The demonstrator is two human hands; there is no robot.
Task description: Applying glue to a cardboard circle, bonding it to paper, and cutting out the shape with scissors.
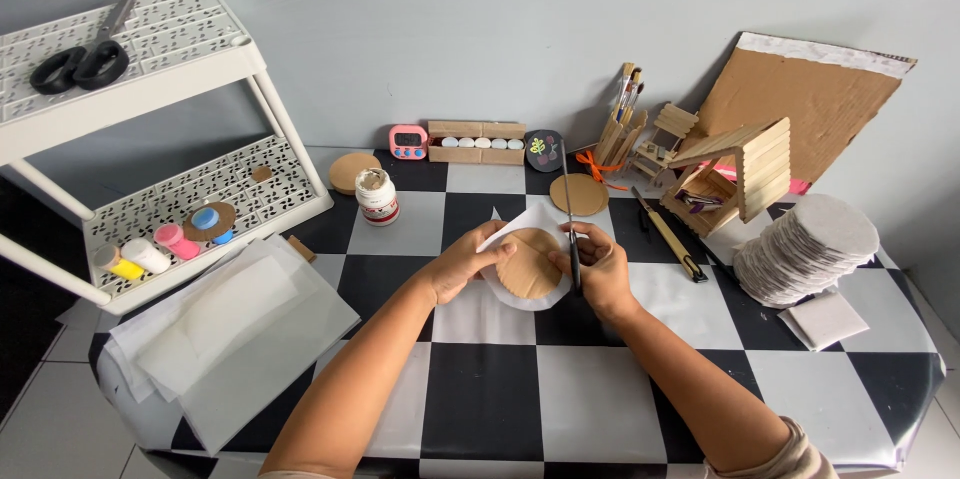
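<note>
My left hand [462, 261] grips the left edge of a white paper sheet [527, 222] with a brown cardboard disc [528, 264] laid on it, held above the checkered table [480, 394]. My right hand [603, 264] is shut on a pair of scissors [570, 214] whose long blades point away from me along the disc's right edge, cutting the paper around it.
A glue jar [377, 196] stands behind my left hand. White sheets [235, 324] lie at the left, a white rack [180, 199] with paint bottles and black scissors [82, 57] beyond. A stack of white discs [810, 249], a stick house [740, 174], a craft knife [672, 237] sit at the right.
</note>
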